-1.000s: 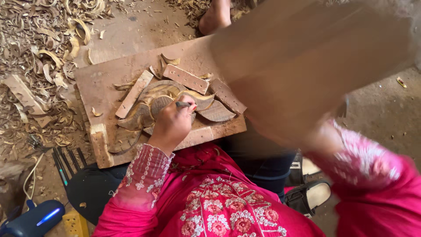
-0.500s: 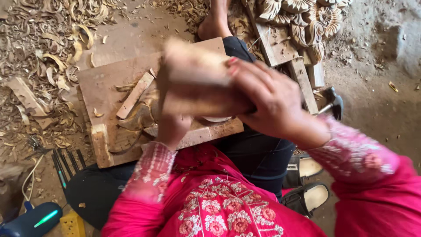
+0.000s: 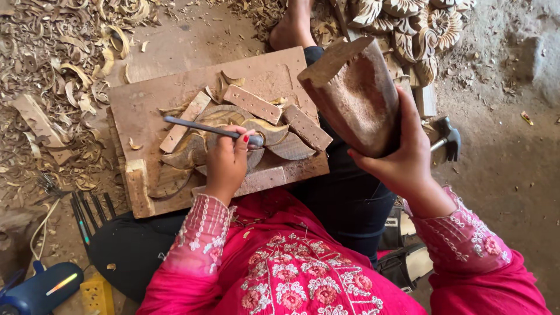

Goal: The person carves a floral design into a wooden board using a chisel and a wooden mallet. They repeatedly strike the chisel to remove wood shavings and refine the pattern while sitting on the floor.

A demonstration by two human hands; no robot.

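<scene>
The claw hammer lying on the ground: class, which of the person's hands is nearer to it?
Right. The right hand, gripping the wooden mallet, is just beside the claw hammer. The left hand holds a chisel over the carving board, farther away.

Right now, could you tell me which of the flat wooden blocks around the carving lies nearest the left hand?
The lowest block, along the board's near edge: the left hand rests right beside it, while the other three lie farther off, above and beside the carving.

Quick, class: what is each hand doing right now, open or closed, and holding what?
Left hand: closed around a metal chisel laid on the wood carving.
Right hand: closed around a raised wooden mallet.
</scene>
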